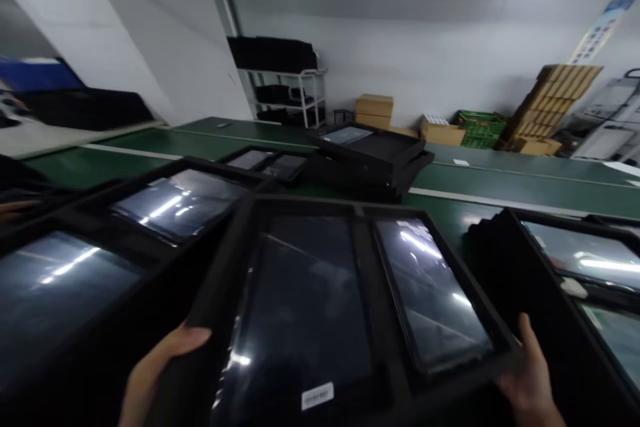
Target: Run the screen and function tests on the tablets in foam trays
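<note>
A black foam tray is held tilted in front of me, with two glossy dark screen panels in its compartments. The larger panel on the left bears a white barcode label near its lower edge. The narrower panel fills the right compartment. My left hand grips the tray's left side, its thumb on the rim and its other fingers hidden. At the lower right corner, my right hand holds the tray's edge, with one finger pointing up.
Black trays with panels stand on the left, a tray stack on the right, and more trays ahead on the green table. At far left, another person's hand shows. Cartons and green crates lie beyond.
</note>
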`<state>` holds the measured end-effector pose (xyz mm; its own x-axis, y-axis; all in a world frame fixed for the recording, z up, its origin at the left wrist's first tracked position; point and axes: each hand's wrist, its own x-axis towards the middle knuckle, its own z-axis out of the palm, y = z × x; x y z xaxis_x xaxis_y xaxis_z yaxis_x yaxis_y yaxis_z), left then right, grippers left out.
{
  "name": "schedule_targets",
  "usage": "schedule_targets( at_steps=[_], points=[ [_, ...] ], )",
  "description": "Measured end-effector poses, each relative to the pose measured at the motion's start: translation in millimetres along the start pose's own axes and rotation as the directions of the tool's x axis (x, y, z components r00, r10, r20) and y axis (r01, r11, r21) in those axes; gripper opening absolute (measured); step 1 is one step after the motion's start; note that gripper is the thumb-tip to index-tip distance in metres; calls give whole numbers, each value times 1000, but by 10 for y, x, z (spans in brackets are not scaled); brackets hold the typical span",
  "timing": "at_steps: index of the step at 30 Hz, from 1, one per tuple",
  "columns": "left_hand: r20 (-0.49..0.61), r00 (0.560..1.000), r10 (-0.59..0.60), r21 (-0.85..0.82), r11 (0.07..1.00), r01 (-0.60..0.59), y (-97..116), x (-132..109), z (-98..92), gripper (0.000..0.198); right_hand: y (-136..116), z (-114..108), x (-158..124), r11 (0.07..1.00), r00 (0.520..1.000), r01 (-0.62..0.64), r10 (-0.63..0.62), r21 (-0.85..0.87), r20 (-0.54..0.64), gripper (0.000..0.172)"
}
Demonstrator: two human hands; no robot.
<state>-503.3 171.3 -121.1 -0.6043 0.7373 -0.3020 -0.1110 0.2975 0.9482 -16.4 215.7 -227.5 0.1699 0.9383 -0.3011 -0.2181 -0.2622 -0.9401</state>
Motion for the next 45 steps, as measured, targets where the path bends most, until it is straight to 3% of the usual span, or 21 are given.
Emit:
schedule_targets(
  at_steps=[3,5,7,9,11,12,14,16,18,21,27,33,39,42,45],
  points=[
    [228,958,-175,93,983,158,-42,182,453,50,36,-249,-464,986,989,56,-76,-154,-129,71],
    [329,930,-166,199,975,103,-107,387,697,57,104,-339,-635,971,979,23,-70,-237,-192,76],
    [369,929,-21,276,957,-89,-176,596,835,64,185,-333,-664,929,968,5,-97,-369,-232,80],
    [386,890,242,326,867,-377,-202,746,905,64,245,-237,-581,821,940,80,-251,-565,-231,77],
    [487,755,439,346,697,-628,-186,790,1006,57,272,-84,-436,635,877,188,-452,-749,-163,71],
    [570,682,458,349,617,-705,-178,769,1098,55,275,1,-354,536,839,213,-528,-817,-128,72],
    [765,553,329,342,520,-783,-197,664,1384,58,273,159,-195,378,792,187,-604,-907,-88,81],
    [848,508,150,414,412,-812,-278,520,1750,71,271,276,-59,293,775,132,-626,-947,-86,92],
    [873,484,59,452,274,-849,-402,394,2080,90,272,339,36,289,764,113,-636,-951,-103,94],
    [885,459,85,443,151,-883,-587,308,2301,98,273,375,76,349,746,104,-647,-931,-159,84],
    [848,491,197,489,63,-870,-686,488,2151,99,250,483,41,407,780,195,-616,-892,-110,60],
    [877,455,155,457,25,-889,-508,693,2416,93,180,482,403,323,814,80,-567,-943,-125,69],
    [833,390,392,413,26,-910,-476,692,2610,58,100,568,527,224,795,66,-601,-972,-84,63],
    [783,430,449,455,57,-889,-448,718,2653,46,70,618,519,209,802,44,-590,-977,-90,62],
    [772,470,428,487,78,-870,-411,761,2710,37,48,637,551,212,809,12,-576,-977,-115,59]
  ],
)
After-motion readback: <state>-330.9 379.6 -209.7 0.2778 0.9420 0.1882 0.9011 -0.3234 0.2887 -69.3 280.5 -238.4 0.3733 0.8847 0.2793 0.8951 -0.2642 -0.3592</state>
